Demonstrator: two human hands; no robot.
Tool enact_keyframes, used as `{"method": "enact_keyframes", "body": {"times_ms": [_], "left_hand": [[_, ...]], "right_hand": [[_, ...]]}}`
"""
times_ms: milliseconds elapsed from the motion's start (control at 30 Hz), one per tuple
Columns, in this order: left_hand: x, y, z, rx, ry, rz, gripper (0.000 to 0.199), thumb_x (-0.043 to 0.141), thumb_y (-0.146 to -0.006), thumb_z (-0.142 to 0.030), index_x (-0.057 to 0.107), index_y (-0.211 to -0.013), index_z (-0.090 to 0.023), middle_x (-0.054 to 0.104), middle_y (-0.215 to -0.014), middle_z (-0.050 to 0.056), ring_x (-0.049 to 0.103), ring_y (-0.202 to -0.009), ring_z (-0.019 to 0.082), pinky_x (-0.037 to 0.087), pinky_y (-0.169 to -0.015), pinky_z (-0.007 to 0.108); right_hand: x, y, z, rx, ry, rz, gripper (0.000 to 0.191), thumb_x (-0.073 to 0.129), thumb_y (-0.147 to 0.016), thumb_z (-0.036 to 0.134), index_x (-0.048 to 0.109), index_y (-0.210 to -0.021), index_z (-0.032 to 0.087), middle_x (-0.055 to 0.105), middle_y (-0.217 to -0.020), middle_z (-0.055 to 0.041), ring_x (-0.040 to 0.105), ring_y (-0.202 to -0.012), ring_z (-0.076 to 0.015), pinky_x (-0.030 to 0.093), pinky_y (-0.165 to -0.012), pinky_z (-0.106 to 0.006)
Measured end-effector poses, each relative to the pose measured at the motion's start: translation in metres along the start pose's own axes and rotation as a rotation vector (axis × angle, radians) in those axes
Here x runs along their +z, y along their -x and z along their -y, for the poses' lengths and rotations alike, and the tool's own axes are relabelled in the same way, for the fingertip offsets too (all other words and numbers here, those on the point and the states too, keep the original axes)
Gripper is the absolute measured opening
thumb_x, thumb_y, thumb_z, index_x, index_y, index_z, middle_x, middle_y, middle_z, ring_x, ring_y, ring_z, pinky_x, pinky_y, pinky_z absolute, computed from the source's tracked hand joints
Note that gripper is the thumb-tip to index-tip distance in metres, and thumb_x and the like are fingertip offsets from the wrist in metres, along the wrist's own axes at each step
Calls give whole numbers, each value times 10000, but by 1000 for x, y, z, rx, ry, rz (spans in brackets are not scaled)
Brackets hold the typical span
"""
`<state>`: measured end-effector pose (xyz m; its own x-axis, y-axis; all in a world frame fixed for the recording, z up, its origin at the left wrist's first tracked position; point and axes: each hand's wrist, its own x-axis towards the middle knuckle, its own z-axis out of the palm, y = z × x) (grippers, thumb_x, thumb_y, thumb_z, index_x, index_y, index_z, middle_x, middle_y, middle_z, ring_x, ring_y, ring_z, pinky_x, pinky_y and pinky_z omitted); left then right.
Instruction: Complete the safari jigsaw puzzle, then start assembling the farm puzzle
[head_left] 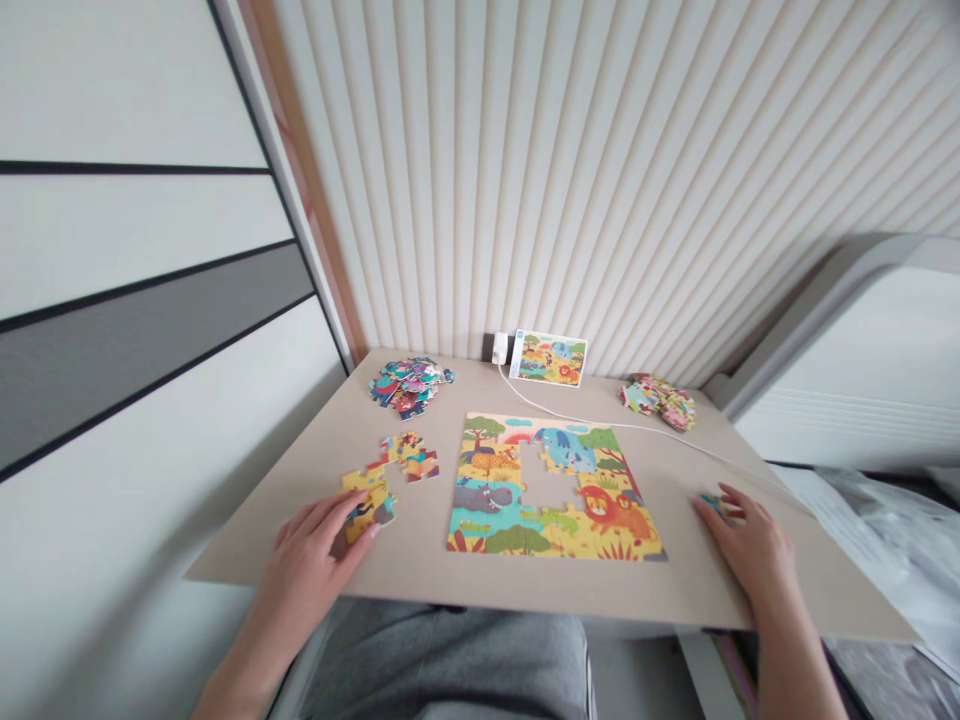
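My left hand rests at the left of the table, thumb and fingers closed around a joined group of yellow puzzle pieces. Part of that group is hidden under the fingers. Just beyond it lie loose puzzle pieces. On the right, my right hand has its fingers curled over a puzzle piece; whether more than one is there I cannot tell. Between the hands lies a jigsaw puzzle of animals, with a gap in its middle where the table shows.
At the back left is a pile of purple and blue puzzle pieces; another pile sits at the back right. A picture card leans on the ribbed wall. From a white plug, a cable crosses the table.
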<state>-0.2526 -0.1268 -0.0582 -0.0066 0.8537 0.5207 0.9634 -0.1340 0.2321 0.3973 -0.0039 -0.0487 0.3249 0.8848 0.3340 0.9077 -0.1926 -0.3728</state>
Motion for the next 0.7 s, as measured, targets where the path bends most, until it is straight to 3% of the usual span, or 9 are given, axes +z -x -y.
{"method": "enact_keyframes", "body": {"times_ms": [100, 267, 500, 700], "left_hand": [[0, 0, 0, 17, -10, -16, 460, 537, -991, -577, 608, -1304, -248, 722, -1248, 111, 675, -1123, 313, 496, -991, 450], [-1, 1, -4, 14, -29, -29, 446, 527, -988, -575, 630, -1281, -255, 719, -1263, 97, 678, -1137, 311, 508, -970, 449], [-4, 2, -10, -3, 12, -61, 387, 561, -984, -526, 633, -1254, -259, 715, -1264, 81, 682, -1128, 295, 503, -1026, 459], [-1, 4, -8, -11, 24, -65, 382, 573, -979, -515, 629, -1261, -263, 710, -1268, 87, 674, -1130, 305, 506, -1022, 469]], "right_hand": [[-2, -2, 0, 97, -112, -16, 629, 502, -882, 670, 690, -1288, 228, 770, -1071, -109, 713, -945, -311, 517, -837, -443], [-5, -1, -5, 174, -145, -75, 585, 479, -907, 593, 728, -1251, 190, 785, -1004, -136, 717, -925, -329, 510, -792, -438], [-3, -1, -1, 55, -209, 128, 719, 632, -810, 636, 628, -1404, 232, 757, -1164, -103, 713, -951, -287, 537, -827, -411], [-5, 2, 2, -21, -128, 114, 689, 636, -789, 651, 672, -1349, 251, 732, -1163, -99, 698, -947, -284, 539, -862, -442]]}}
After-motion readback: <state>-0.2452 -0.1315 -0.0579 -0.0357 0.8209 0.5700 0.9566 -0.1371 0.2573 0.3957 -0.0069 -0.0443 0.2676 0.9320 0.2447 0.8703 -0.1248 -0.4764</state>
